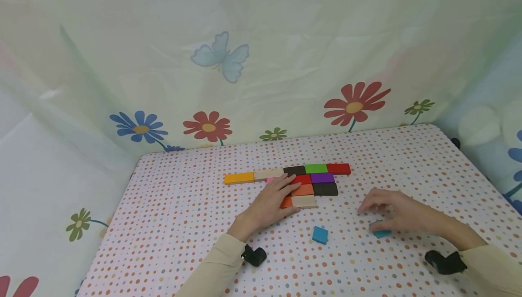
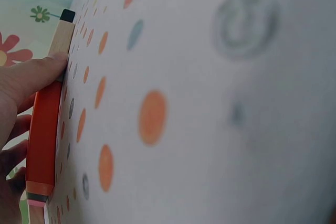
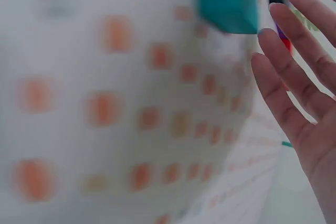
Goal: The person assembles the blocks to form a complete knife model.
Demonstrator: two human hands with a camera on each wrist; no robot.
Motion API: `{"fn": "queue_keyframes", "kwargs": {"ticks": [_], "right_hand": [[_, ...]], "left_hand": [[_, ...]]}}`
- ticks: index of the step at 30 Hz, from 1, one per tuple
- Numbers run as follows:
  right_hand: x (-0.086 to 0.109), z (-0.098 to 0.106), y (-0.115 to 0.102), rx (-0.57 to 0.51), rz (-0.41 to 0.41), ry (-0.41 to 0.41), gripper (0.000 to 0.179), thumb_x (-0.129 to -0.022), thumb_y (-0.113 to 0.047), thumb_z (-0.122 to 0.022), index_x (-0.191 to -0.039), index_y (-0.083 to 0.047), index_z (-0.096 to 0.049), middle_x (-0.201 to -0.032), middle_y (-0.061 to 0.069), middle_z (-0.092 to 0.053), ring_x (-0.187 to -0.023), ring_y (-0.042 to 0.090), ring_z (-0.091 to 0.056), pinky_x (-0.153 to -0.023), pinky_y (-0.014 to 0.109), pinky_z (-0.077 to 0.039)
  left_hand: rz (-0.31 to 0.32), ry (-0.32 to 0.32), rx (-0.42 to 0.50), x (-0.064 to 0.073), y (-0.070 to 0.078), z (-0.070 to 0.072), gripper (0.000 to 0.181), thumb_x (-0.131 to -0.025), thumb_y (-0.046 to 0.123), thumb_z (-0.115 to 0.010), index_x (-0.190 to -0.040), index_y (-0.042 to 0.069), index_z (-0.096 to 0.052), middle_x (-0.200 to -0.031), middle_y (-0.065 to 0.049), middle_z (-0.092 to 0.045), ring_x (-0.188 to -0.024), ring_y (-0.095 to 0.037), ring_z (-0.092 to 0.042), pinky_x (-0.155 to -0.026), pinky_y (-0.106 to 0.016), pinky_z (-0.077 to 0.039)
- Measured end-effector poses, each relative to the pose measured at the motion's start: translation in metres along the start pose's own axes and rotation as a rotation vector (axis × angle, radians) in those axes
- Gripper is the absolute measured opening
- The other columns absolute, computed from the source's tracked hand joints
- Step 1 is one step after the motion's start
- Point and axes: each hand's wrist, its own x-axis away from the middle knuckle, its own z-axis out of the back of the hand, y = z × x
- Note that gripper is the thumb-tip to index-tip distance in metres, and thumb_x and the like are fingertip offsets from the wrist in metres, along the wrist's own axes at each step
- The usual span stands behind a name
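Observation:
My left hand (image 1: 267,202) rests with spread fingers over a flat pattern of coloured rectangular blocks, covering part of its left side. In the left wrist view its thumb touches the near edge, by a red-orange block (image 2: 44,135). Black (image 1: 325,189), purple (image 1: 322,177), red (image 1: 338,168) and tan (image 1: 304,202) blocks show to the right of the hand. My right hand (image 1: 397,211) hovers at the right with relaxed fingers over a blue block (image 1: 381,233), which the thumb partly hides. The right wrist view shows that block (image 3: 228,1) just beyond the fingertips.
Another blue block (image 1: 320,235) lies apart between the hands. From the pattern's top row a yellow block (image 1: 239,178) sticks out leftward. A dotted cloth (image 1: 183,242) covers the table, and a flowered curtain (image 1: 285,61) hangs behind its back edge.

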Motion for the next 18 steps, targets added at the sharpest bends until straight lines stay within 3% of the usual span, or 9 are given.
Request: {"fn": "queue_keyframes", "kwargs": {"ticks": [7, 14, 18], "right_hand": [[0.027, -0.012, 0.007, 0.003, 0.03, 0.009, 0.034, -0.081, -0.01, -0.091, -0.11, -0.017, -0.076, -0.107, -0.007, -0.067, -0.096, -0.003, -0.056, -0.073, 0.021, -0.052], [0.03, -0.013, 0.006, 0.048, 0.013, 0.053, 0.038, -0.078, -0.007, -0.091, -0.112, -0.017, -0.076, -0.107, -0.009, -0.067, -0.1, -0.004, -0.057, -0.076, 0.021, -0.053], [0.028, -0.013, 0.003, 0.065, -0.036, 0.044, 0.041, -0.078, -0.007, -0.091, -0.114, -0.017, -0.076, -0.107, -0.01, -0.066, -0.095, -0.004, -0.055, -0.073, 0.021, -0.052]], "left_hand": [[-0.001, 0.004, 0.007, 0.001, 0.0, 0.001, 0.067, -0.101, 0.039, -0.07, -0.16, 0.015, -0.046, -0.171, -0.001, -0.03, -0.16, -0.022, -0.018, -0.128, -0.042, -0.02], [-0.009, 0.006, 0.008, 0.001, -0.001, 0.001, 0.068, -0.101, 0.04, -0.07, -0.16, 0.016, -0.045, -0.171, -0.001, -0.03, -0.16, -0.022, -0.018, -0.127, -0.043, -0.021], [-0.012, 0.007, 0.007, 0.001, -0.001, 0.0, 0.068, -0.101, 0.04, -0.07, -0.16, 0.015, -0.045, -0.171, -0.002, -0.03, -0.16, -0.022, -0.018, -0.127, -0.043, -0.02]]}}
